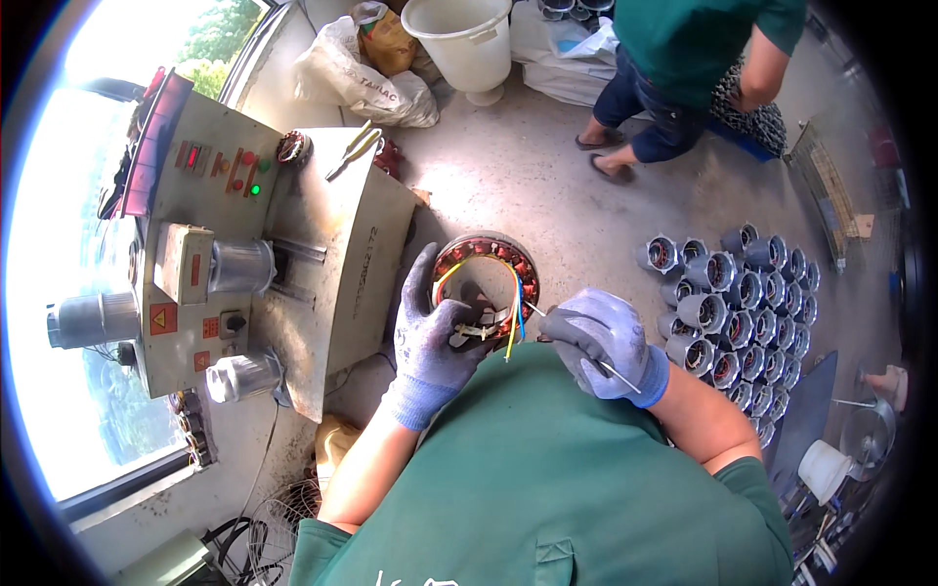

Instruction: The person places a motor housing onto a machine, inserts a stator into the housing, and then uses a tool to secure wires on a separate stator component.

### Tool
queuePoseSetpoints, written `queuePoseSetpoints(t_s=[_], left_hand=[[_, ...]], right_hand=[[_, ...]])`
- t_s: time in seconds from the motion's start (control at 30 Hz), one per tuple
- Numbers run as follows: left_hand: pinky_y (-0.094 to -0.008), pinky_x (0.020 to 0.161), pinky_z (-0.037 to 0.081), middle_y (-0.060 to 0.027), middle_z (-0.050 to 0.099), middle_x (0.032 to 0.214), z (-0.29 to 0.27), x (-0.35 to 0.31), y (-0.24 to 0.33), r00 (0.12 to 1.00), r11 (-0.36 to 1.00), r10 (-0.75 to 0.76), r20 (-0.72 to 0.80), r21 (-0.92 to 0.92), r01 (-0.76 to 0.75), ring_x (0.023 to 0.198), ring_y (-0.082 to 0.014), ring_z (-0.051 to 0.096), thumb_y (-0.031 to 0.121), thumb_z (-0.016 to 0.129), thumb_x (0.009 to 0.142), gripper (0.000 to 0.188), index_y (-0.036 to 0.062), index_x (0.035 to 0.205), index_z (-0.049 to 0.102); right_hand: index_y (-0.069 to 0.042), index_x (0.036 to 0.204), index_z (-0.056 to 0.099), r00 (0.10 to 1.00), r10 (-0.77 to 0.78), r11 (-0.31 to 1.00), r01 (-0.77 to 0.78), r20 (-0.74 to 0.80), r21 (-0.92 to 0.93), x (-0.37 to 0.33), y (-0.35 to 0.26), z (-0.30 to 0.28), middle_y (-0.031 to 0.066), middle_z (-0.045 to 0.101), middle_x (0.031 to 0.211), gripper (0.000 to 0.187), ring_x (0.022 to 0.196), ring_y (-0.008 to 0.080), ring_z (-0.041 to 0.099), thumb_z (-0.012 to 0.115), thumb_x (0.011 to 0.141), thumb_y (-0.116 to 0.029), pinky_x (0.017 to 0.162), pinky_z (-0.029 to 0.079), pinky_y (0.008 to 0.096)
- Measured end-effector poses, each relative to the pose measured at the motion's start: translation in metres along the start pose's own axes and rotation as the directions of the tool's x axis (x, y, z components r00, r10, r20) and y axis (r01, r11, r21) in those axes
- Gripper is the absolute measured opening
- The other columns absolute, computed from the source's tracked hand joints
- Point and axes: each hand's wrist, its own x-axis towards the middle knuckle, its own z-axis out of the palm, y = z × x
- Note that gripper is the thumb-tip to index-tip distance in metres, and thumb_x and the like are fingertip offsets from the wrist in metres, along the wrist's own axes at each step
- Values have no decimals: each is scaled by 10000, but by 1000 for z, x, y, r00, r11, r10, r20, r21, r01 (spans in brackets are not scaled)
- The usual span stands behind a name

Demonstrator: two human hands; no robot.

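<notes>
In front of my body is a ring-shaped motor stator [529, 276] with dark red windings. Yellow, blue and other coloured lead wires [518, 290] arc across its opening. My left hand [430, 347], in a grey-purple glove with dark fingers, grips the near left side of the ring, its thumb reaching over the inner edge. A thin metal rod [619, 377] is held in my gloved right hand [608, 340]. The rod's tip points at the ring's right side, beside the wires; whether it touches the windings is too small to tell.
To the left stands a machine [210, 146] with lit buttons and a bench carrying pliers [354, 148]. Several motor housings [702, 311] stand in rows on the floor at right. A person [684, 68] in green bends at the back, near a white tub [459, 49] and sacks [366, 88].
</notes>
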Motion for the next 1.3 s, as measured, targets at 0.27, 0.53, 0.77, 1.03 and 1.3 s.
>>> queuePoseSetpoints(t_s=[0.27, 0.53, 0.77, 1.03, 1.3], left_hand=[[-503, 1101, 476, -314, 436, 1498, 15, 3, -3, 1000, 998, 14, -26, 62, -12, 1364, -481, 501, 149, 975, 594, 425, 115, 874, 657], [-497, 1129, 461, -309, 397, 1530, 15, 1, 0, 998, 1000, -21, -52, -3, 21, 1386, -462, 493, 164, 980, 626, 394, 112, 854, 663], [-499, 1141, 459, -303, 335, 1565, 15, 3, 3, 998, 998, 66, -17, 0, -66, 1397, -484, 478, 121, 978, 614, 409, 113, 866, 655], [-498, 1111, 481, -318, 439, 1497, 9, 10, 8, 990, 990, 137, 38, 32, -138, 1384, -499, 485, 158, 973, 630, 381, 128, 857, 668], [-474, 1067, 519, -326, 447, 1502, 15, 4, -6, 996, 997, -47, 73, -54, 51, 1333, -463, 548, 226, 994, 608, 411, 124, 874, 699]], right_hand=[[-7, 969, 703, 987, 151, 988, -150, -57, 24, 17, -32, -27, 144, 679, 853, 241, 687, 311, 652, 628, 757, 78, 619, 515, 388], [-2, 948, 686, 951, 306, 950, -302, -40, 81, 11, -21, -23, 152, 653, 808, 166, 702, 342, 643, 666, 794, 56, 646, 514, 403], [1, 985, 690, 963, 268, 963, -268, 20, -26, 15, -12, -13, 159, 640, 800, 165, 686, 339, 629, 647, 829, 33, 648, 507, 403], [-22, 1041, 681, 959, 255, 950, -226, 120, -213, 17, -2, 3, 161, 595, 823, 314, 749, 375, 595, 680, 727, -3, 676, 490, 463], [-28, 1046, 690, 990, 13, 987, 10, 141, -160, 7, 19, -1, 127, 629, 852, 349, 719, 318, 614, 732, 700, -4, 627, 490, 422]])
